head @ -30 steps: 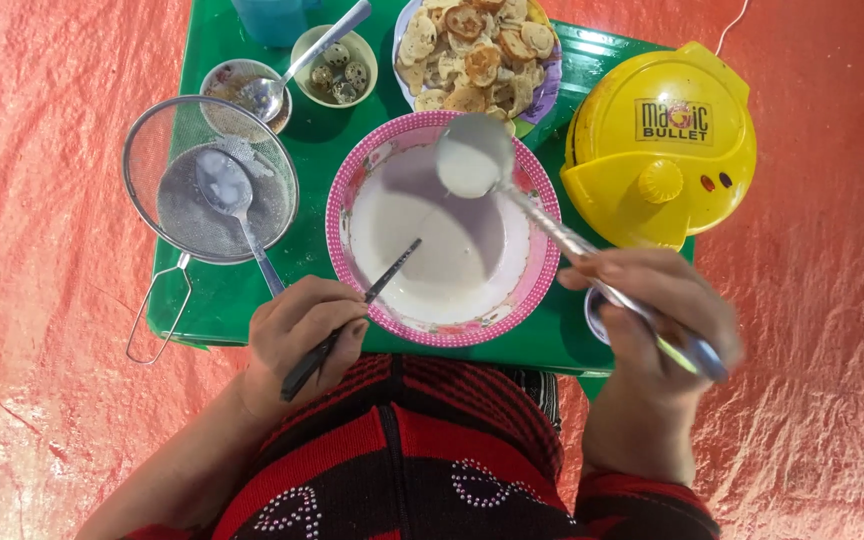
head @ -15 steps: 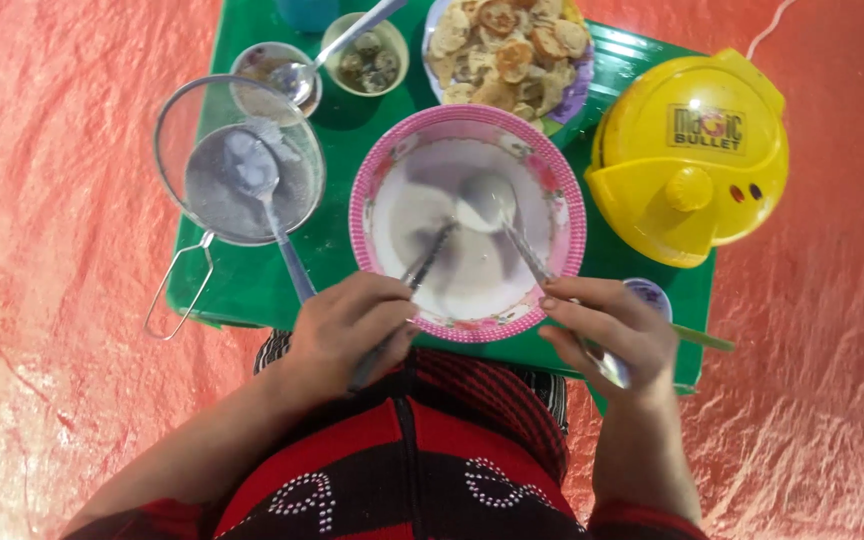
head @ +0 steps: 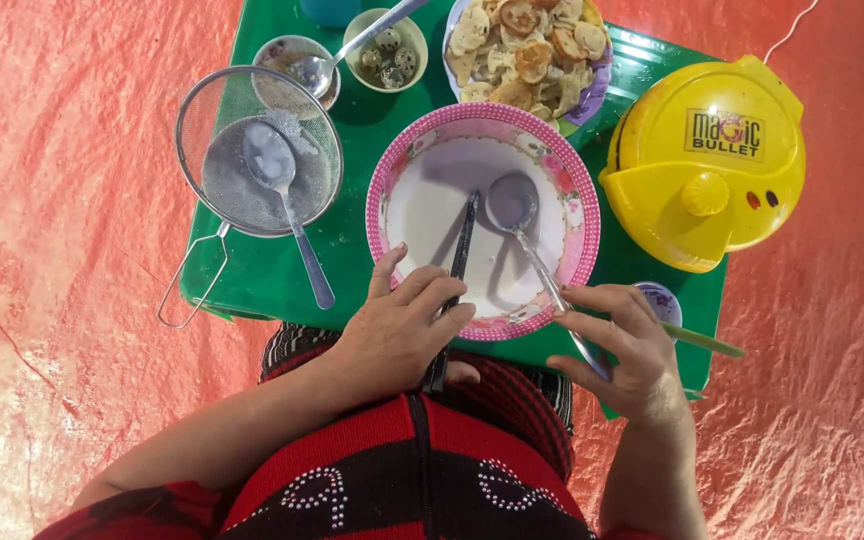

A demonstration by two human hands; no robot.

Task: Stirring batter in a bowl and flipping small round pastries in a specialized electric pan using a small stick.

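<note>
The left hand (head: 397, 335) lies palm down at the near rim of the pink bowl (head: 482, 125), fingers curled forward, its grip clenched on a pair of dark chopsticks (head: 462, 245); the sticks run straight ahead from the grip into the bowl, and their butt ends show just behind the hand over the lap. The right hand (head: 627, 350) is turned slightly inward, fingers bent, its grip grasping the thin handle of a metal ladle (head: 512, 200); the handle slants forward and to the left of that grip, and the round cup rests in the bowl beside the chopstick tips. The bowl is round and plastic, with a dotted pink rim and floral band, and holds a smooth, pale white batter. It sits directly ahead of both grips on a glossy green bench (head: 352, 230). Left of the left grip, a round wire-mesh sieve (head: 257, 150) with a loop handle carries a steel spoon (head: 287, 200) coated with white residue. Farther ahead stand two small bowls (head: 384, 50) and a plate of small browned round cakes (head: 527, 50). Ahead and to the right of the right grip sits a domed yellow plastic appliance (head: 707, 165). Just beside the right grip, a small patterned cup (head: 664, 300) is partly hidden. A crinkled orange sheet (head: 62, 250) surrounds the bench.
</note>
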